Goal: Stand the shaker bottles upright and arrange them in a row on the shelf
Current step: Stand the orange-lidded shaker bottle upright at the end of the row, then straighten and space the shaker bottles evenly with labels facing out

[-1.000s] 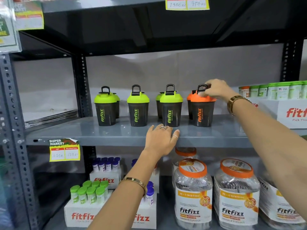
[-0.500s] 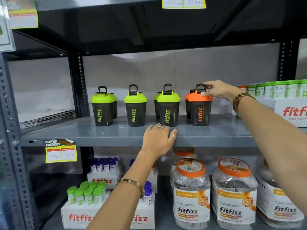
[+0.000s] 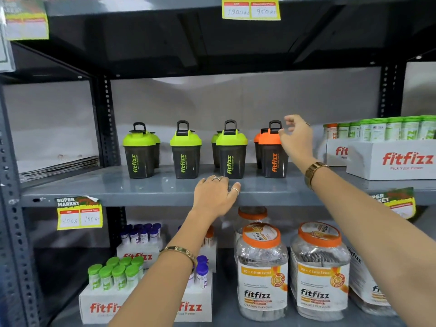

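Observation:
Dark shaker bottles stand upright in a row on the grey shelf [image 3: 118, 187]. Three have green lids: one at the left [image 3: 139, 152], one in the middle [image 3: 186, 152], one right of it [image 3: 232, 152]. An orange-lidded shaker [image 3: 273, 154] ends the row on the right. More shakers stand partly hidden behind the left, third and orange ones. My right hand [image 3: 296, 138] hovers just right of the orange lid, fingers loosely apart, holding nothing. My left hand [image 3: 215, 195] lies flat on the shelf's front edge below the third shaker.
White fitfizz boxes [image 3: 401, 161] with green-capped tubes fill the shelf's right end. Stacked papers [image 3: 59, 167] lie at the far left. Below are large orange-lidded jars [image 3: 262, 272] and boxes of small tubes [image 3: 113, 274]. Upright posts [image 3: 105, 119] frame the bay.
My right hand has come off the orange shaker's lid and drawn slightly right, fingers spread. My left hand stays on the shelf edge. The shakers have not moved.

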A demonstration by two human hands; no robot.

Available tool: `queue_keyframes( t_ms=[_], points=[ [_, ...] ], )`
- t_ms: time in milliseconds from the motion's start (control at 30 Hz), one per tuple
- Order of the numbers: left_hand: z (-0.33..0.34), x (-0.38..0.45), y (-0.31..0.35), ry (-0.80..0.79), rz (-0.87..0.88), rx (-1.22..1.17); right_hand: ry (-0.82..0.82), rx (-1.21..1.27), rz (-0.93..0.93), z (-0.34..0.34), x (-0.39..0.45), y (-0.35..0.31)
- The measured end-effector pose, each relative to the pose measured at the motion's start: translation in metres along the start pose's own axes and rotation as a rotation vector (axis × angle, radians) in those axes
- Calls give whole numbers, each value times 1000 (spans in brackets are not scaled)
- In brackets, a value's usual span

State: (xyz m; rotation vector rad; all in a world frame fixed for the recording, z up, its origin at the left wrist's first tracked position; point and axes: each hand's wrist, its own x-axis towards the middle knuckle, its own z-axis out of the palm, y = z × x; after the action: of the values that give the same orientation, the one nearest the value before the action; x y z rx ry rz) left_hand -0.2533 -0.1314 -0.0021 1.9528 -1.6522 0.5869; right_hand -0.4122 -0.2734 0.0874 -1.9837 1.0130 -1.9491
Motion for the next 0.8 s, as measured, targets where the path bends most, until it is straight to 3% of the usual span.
queue_keyframes(
  t_ms=[167,300,433,600,800],
  points=[
    [-7,1,1,-29,-65,-84,22,-36,159,4,-12,3],
    [-14,10,5,16,-263,-384,-83,-28,332,4,-22,9],
    [-15,30,1,-53,-388,-494,-177,-4,492,7,-25,15],
    [-8,53,-7,-185,-437,-524,-226,13,575,15,-27,23],
    [2,71,-10,-187,-459,-667,-292,22,607,20,-28,33]
  ],
)
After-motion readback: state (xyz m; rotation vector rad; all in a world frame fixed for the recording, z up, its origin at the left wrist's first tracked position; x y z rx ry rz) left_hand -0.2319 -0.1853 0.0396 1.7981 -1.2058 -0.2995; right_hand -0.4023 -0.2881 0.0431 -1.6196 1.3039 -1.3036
